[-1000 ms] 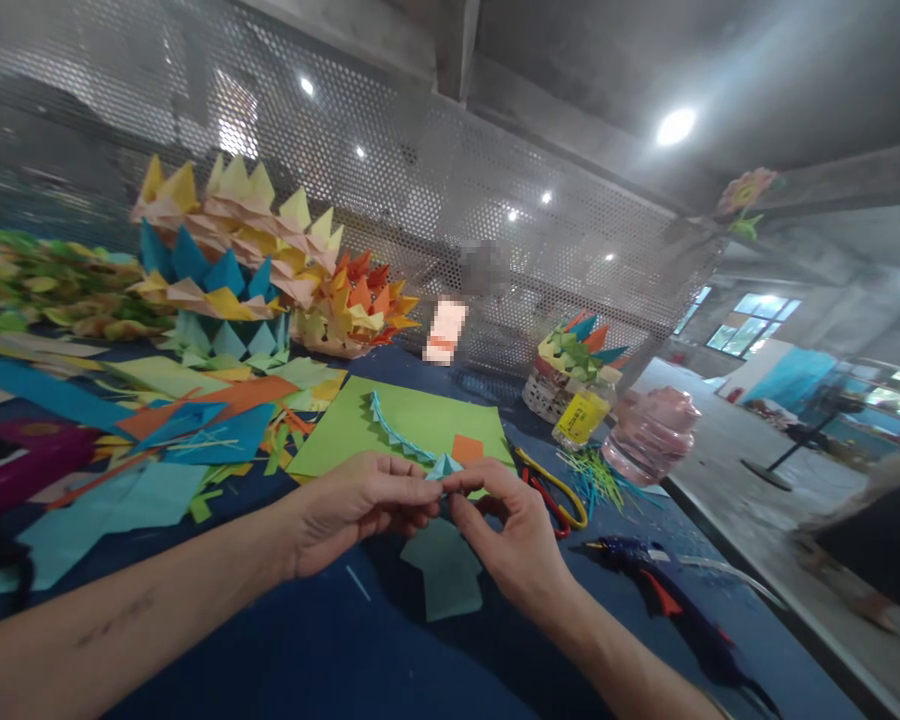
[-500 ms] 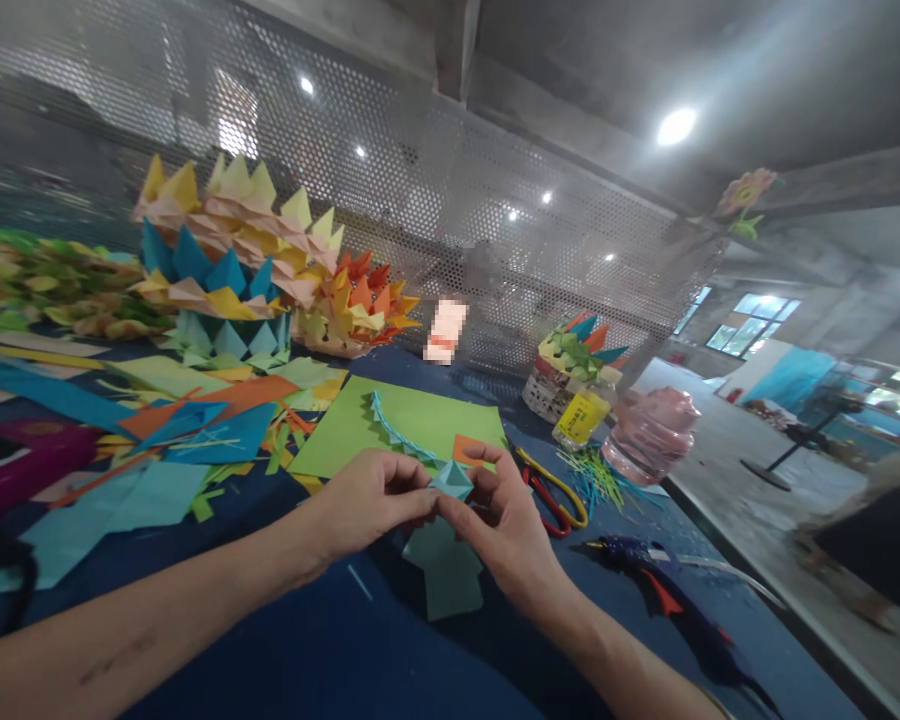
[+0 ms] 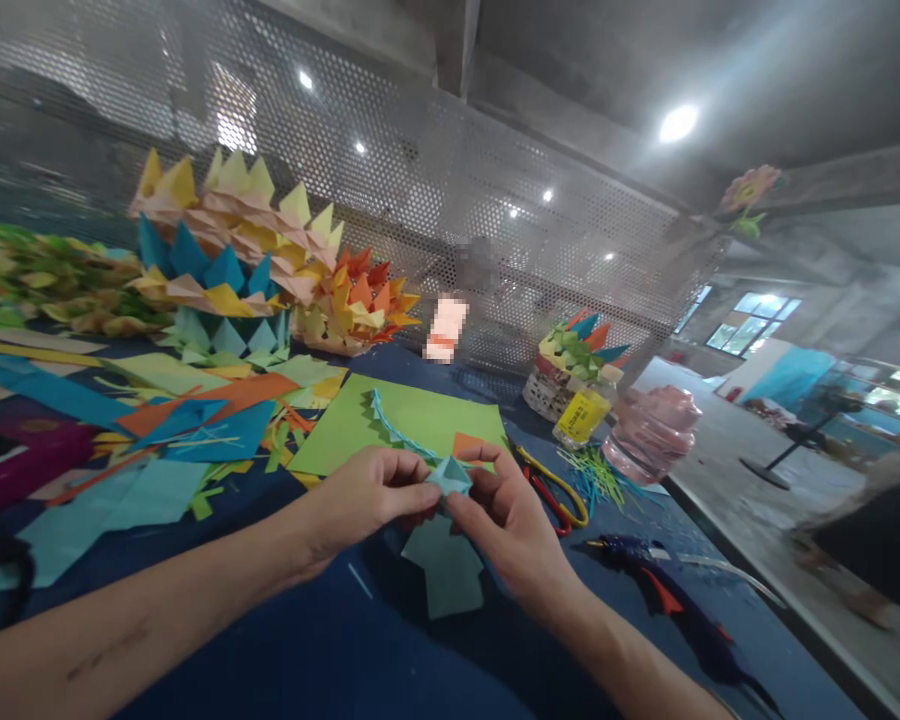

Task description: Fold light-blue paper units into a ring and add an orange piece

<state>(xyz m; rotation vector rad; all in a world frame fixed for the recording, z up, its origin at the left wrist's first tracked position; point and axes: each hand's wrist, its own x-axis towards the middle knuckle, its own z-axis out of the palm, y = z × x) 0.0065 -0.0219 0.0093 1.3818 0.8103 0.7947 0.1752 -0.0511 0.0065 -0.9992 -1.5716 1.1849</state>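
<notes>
A folded light-blue paper piece (image 3: 450, 474), peaked in the middle, sits just below the centre of the frame, between the fingertips of both hands. The left hand (image 3: 371, 495), entering from the lower left, pinches the piece's left side between thumb and bent fingers; the right hand (image 3: 510, 520), from the lower right, grasps its right side, thumb in front and fingers curled loosely behind. Neither hand is spread wide or clenched into a fist. To one watching from the room, the step in hand appears to be shaping or seating this fold; the next move would seem to call for a light, even pinch that keeps the peak uncrushed. Directly behind, a curved chain of small blue points (image 3: 401, 438) runs down toward the fingers across a green sheet (image 3: 450, 412); whether it joins the piece cannot be told. Loose teal paper (image 3: 450, 580) lies beneath the hands on the dark blue tabletop (image 3: 292, 660). Right of centre are yellow- and red-handled tools (image 3: 581, 505), with a glue gun (image 3: 664, 590) at lower right. Pointed paper crowns (image 3: 229, 270) stand at upper left.
</notes>
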